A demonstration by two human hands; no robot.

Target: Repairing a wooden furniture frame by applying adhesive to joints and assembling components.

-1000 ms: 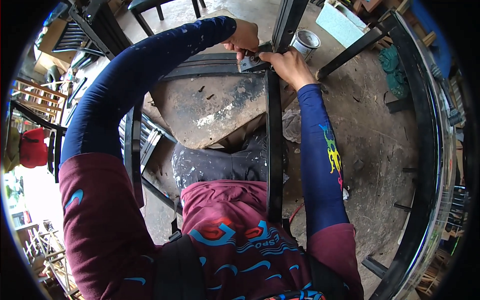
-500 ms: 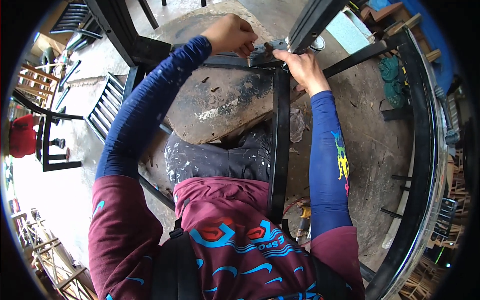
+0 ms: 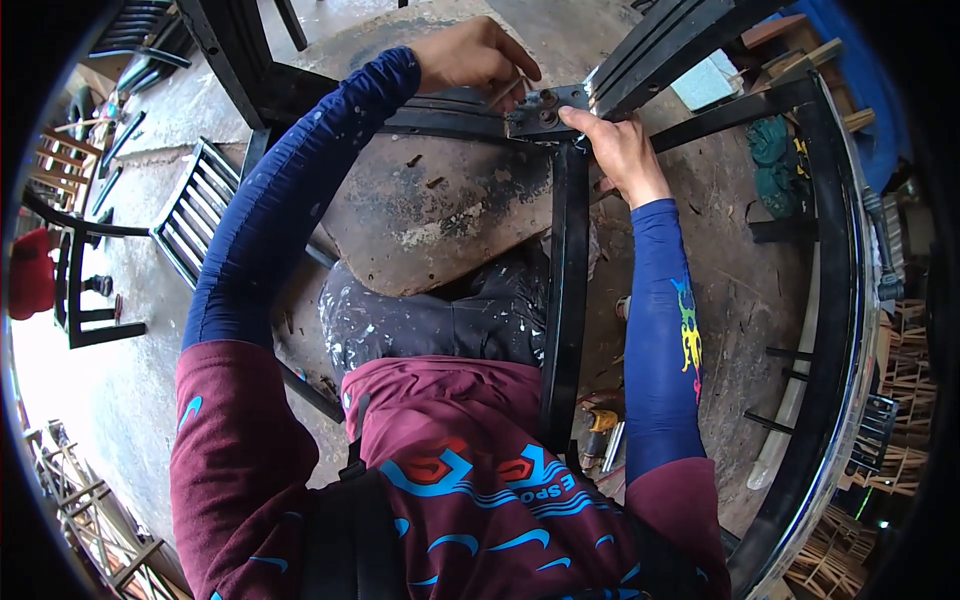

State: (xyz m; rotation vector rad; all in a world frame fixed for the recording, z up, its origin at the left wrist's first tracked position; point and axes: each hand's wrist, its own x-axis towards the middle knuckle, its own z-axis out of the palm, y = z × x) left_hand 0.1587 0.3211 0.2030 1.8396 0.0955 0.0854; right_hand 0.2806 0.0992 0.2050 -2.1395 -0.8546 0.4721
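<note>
A dark metal plate (image 3: 522, 126) with bolts sits at the corner joint of a black frame (image 3: 566, 290). My left hand (image 3: 470, 62) reaches in from the left, its fingers bent and drawn together right beside the plate. Something thin seems to be between those fingertips, too small to make out. My right hand (image 3: 625, 155) grips the joint from the right: the thumb presses near a bolt head (image 3: 548, 98), while the other fingers curl down the frame's far side, partly hidden. Below, two small screws (image 3: 435, 182) lie on a worn, paint-spotted board (image 3: 400, 265) before my lap.
A yellow and black power drill (image 3: 600, 430) lies on the floor beside the frame's near end. Curved black framing (image 3: 835, 250) bounds the right side, with a green bag (image 3: 772, 165) behind it. Slatted black metalwork (image 3: 195, 210) stands at left. A pale blue block (image 3: 706, 80) rests farther back.
My left hand has shifted slightly right, its fingers now closer to the plate's bolts. The right hand keeps its grip on the joint. The whole view has shifted a little.
</note>
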